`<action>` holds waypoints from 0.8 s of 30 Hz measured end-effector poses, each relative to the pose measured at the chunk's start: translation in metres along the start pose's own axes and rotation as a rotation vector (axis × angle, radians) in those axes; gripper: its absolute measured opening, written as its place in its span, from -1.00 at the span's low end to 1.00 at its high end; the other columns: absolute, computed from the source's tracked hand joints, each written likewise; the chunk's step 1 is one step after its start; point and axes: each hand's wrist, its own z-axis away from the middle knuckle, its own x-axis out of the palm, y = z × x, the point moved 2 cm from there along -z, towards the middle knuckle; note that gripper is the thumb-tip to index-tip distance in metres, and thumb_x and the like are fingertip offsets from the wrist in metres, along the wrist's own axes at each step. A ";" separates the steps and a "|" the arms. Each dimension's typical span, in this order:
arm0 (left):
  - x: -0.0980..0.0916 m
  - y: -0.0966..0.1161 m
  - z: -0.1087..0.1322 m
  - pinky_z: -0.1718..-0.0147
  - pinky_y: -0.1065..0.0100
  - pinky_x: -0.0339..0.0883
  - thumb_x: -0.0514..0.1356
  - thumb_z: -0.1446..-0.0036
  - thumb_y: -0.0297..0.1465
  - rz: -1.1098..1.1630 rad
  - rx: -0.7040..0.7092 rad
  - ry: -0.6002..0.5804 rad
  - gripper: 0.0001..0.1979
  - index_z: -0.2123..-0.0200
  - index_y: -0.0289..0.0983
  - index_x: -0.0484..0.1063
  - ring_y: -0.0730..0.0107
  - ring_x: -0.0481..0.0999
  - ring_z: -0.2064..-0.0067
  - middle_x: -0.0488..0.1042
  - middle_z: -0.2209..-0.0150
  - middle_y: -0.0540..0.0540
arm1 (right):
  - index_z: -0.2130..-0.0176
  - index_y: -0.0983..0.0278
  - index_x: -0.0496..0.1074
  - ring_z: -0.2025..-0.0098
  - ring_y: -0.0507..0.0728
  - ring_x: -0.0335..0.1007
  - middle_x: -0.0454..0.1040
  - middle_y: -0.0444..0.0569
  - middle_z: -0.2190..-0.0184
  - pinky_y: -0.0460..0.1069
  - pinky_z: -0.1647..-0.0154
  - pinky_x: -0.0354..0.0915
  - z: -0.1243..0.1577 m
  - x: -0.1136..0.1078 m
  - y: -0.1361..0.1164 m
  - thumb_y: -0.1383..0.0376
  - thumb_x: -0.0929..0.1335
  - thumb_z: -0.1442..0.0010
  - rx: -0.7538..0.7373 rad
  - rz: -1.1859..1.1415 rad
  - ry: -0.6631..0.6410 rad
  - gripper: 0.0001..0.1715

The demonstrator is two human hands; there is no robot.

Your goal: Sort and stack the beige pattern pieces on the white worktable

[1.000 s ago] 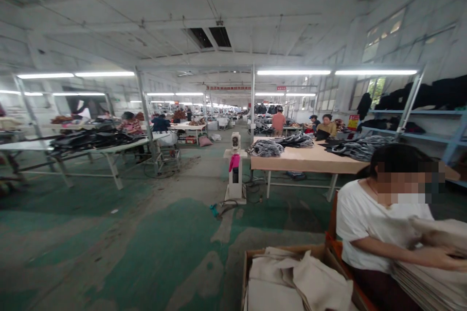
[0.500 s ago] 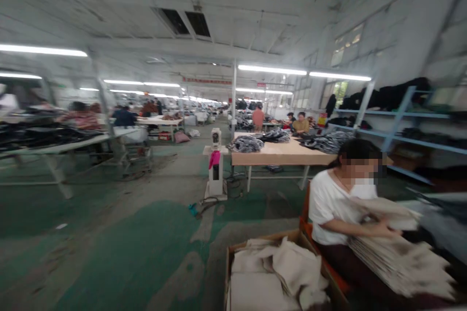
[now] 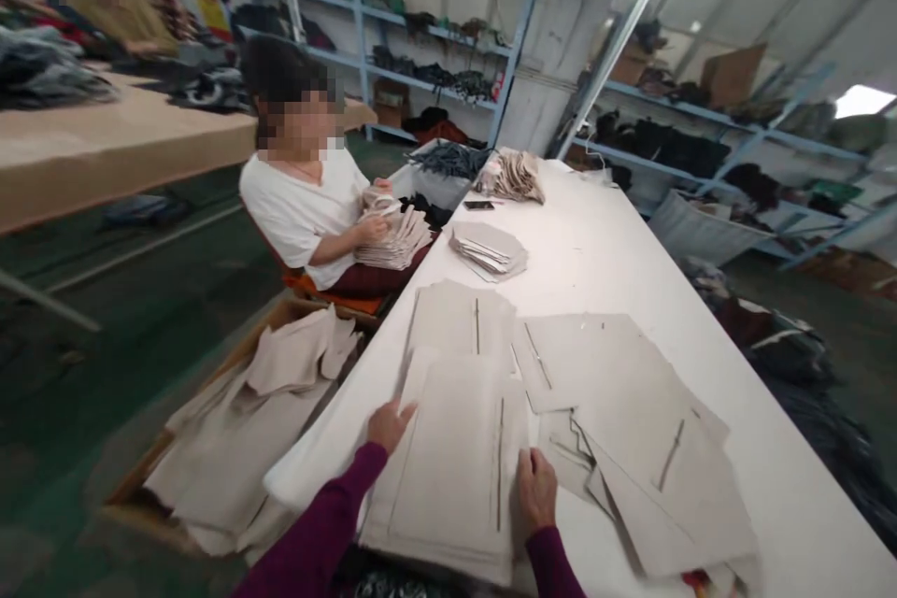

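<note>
A beige panel (image 3: 448, 458) with a dark slit along its right side lies at the near end of the white table, on top of similar pieces. At its left edge, my left hand (image 3: 390, 426) grips with the thumb on top; the other fingers are partly hidden. Curled fingers of my right hand (image 3: 538, 488) hold the opposite edge. Just beyond lies another slit panel (image 3: 448, 322), partly overlapped. Larger beige pieces (image 3: 623, 383) with dark slits spread to the right, some edges folded over. Both my sleeves are purple.
A co-worker (image 3: 308, 196) in a white top sits left of the white table (image 3: 589, 243), holding beige pieces. Beside my left arm stands a cardboard box (image 3: 140, 476) of beige pieces. Further along are a small stack (image 3: 489, 249), a phone (image 3: 479, 205) and blue shelves (image 3: 434, 28).
My view has swung right and down, from the wide workshop floor to the white table. Both my hands are now in sight, at the beige panel.
</note>
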 end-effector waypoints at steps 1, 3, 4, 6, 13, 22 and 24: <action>0.000 -0.003 -0.001 0.23 0.34 0.20 -0.17 -0.17 -0.12 0.003 0.010 0.003 -0.51 0.39 -0.34 0.40 0.28 0.44 0.26 0.48 0.34 -0.23 | 0.57 0.21 0.09 0.53 0.10 0.14 0.22 -0.11 0.64 -0.01 0.44 0.05 0.000 0.003 -0.004 0.05 0.07 -0.16 0.009 -0.005 0.017 -0.60; -0.001 -0.006 -0.002 0.29 0.36 0.18 -0.24 -0.18 -0.11 0.014 0.029 0.007 -0.48 0.46 -0.30 0.37 0.33 0.42 0.33 0.47 0.42 -0.17 | 0.56 0.21 0.08 0.54 0.09 0.11 0.18 -0.13 0.64 -0.02 0.44 0.02 0.001 0.007 -0.012 0.07 0.07 -0.16 0.021 -0.016 0.047 -0.62; -0.001 -0.006 -0.002 0.31 0.37 0.17 -0.26 -0.18 -0.11 0.017 0.035 0.010 -0.47 0.48 -0.28 0.35 0.34 0.40 0.35 0.45 0.44 -0.14 | 0.56 0.21 0.07 0.54 0.08 0.10 0.17 -0.15 0.64 -0.02 0.45 0.01 0.001 0.009 -0.016 0.08 0.07 -0.16 0.027 -0.022 0.061 -0.63; -0.001 -0.006 -0.004 0.35 0.38 0.16 -0.28 -0.17 -0.09 0.024 0.038 0.011 -0.47 0.51 -0.26 0.32 0.35 0.38 0.39 0.42 0.48 -0.12 | 0.57 0.21 0.06 0.55 0.07 0.08 0.15 -0.16 0.65 -0.04 0.46 -0.01 0.001 0.012 -0.022 0.11 0.08 -0.16 0.047 -0.030 0.100 -0.65; -0.004 -0.004 -0.004 0.38 0.38 0.16 -0.25 -0.13 -0.05 0.036 0.037 -0.006 -0.48 0.56 -0.24 0.29 0.33 0.35 0.42 0.39 0.52 -0.11 | 0.60 0.21 -0.01 0.57 0.05 0.02 0.09 -0.19 0.67 -0.05 0.49 -0.07 -0.012 0.032 -0.035 0.19 0.09 -0.13 0.127 -0.034 0.214 -0.68; -0.007 -0.006 -0.005 0.28 0.26 0.27 -0.18 -0.08 -0.03 0.023 0.070 -0.093 -0.47 0.38 -0.29 0.41 0.15 0.44 0.31 0.46 0.41 -0.23 | 0.61 0.24 0.01 0.57 0.02 0.02 0.07 -0.20 0.67 -0.06 0.49 -0.12 -0.023 0.029 -0.035 0.28 0.13 -0.11 0.047 -0.010 0.139 -0.71; -0.006 -0.007 -0.006 0.26 0.24 0.29 -0.15 -0.09 -0.13 -0.050 0.144 -0.086 -0.53 0.32 -0.30 0.44 0.13 0.45 0.30 0.48 0.40 -0.23 | 0.61 0.25 0.05 0.57 0.01 0.02 0.09 -0.20 0.67 -0.07 0.49 -0.12 -0.022 0.026 -0.038 0.31 0.15 -0.10 0.049 -0.003 0.136 -0.71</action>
